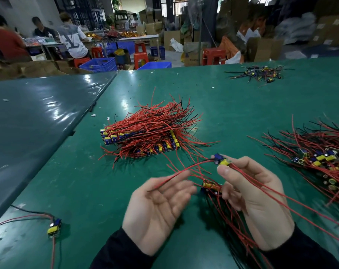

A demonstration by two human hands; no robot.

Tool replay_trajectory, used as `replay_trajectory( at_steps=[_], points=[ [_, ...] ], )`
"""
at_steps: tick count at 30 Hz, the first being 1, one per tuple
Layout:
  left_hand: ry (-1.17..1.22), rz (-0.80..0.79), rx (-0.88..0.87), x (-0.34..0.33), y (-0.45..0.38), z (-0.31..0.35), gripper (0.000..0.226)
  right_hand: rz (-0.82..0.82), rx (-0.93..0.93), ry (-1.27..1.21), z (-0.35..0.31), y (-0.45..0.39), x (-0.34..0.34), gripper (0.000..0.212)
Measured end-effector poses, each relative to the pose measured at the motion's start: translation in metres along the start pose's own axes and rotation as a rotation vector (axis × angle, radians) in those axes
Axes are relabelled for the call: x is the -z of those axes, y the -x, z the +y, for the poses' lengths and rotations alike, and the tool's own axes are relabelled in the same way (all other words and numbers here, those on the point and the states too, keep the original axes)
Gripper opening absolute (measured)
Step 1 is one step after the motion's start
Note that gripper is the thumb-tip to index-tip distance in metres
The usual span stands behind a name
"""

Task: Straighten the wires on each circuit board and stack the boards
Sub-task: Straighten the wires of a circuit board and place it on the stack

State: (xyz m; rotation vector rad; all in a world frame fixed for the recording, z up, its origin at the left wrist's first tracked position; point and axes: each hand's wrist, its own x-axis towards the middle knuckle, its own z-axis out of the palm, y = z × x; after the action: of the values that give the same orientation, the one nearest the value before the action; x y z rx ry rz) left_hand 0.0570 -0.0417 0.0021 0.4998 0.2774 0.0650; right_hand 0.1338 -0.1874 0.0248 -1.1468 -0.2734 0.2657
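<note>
Right hand: thumb and fingertips pinch a small circuit board, held above the green table.
Left hand: palm up, fingers straight; the board's red wires lie across the fingertips, ungripped.
Stack in progress: beneath the right hand, mostly covered; board count unclear.
Risk: wires could slip off the open fingers and spring back bent, or snag the stack's wires below.
Far pile: well apart.
Right-edge pile: cut off by the frame.

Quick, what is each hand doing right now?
Left hand: open, palm up, red wires lying across its fingers.
Right hand: pinching a small circuit board.
</note>
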Motion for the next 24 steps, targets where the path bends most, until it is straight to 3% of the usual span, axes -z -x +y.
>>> replay_trajectory(
  at_steps=[2, 5, 9, 11, 14, 17, 19, 24],
  points=[
    [-0.079, -0.055, 0.093, -0.007, 0.003, -0.003, 0.026, 0.002, -0.001, 0.003, -0.001, 0.001, -0.002, 0.019],
    [-0.069, -0.156, 0.132, -0.005, 0.006, -0.002, 0.061, 0.020, 0.017, -0.004, -0.003, 0.000, -0.003, 0.018],
    [0.083, -0.260, 0.113, -0.006, 0.010, 0.011, 0.055, 0.001, 0.024, 0.016, -0.003, 0.000, -0.001, 0.018],
    [0.100, -0.163, 0.028, -0.005, 0.008, 0.011, 0.040, -0.001, 0.034, 0.027, -0.001, 0.001, -0.001, 0.020],
    [-0.241, -0.015, -0.016, -0.007, 0.006, -0.005, 0.036, -0.016, 0.038, 0.015, 0.002, 0.002, 0.000, 0.023],
    [-0.505, -0.049, -0.149, -0.013, 0.005, -0.024, 0.035, -0.067, 0.037, 0.044, 0.008, 0.007, 0.001, 0.030],
    [-0.567, -0.039, -0.291, -0.013, 0.005, -0.027, 0.041, -0.136, 0.068, 0.089, 0.011, 0.011, 0.000, 0.023],
    [-0.631, 0.060, -0.548, -0.013, 0.007, -0.012, 0.019, -0.284, 0.098, 0.283, 0.012, 0.014, 0.000, 0.027]
  ],
)
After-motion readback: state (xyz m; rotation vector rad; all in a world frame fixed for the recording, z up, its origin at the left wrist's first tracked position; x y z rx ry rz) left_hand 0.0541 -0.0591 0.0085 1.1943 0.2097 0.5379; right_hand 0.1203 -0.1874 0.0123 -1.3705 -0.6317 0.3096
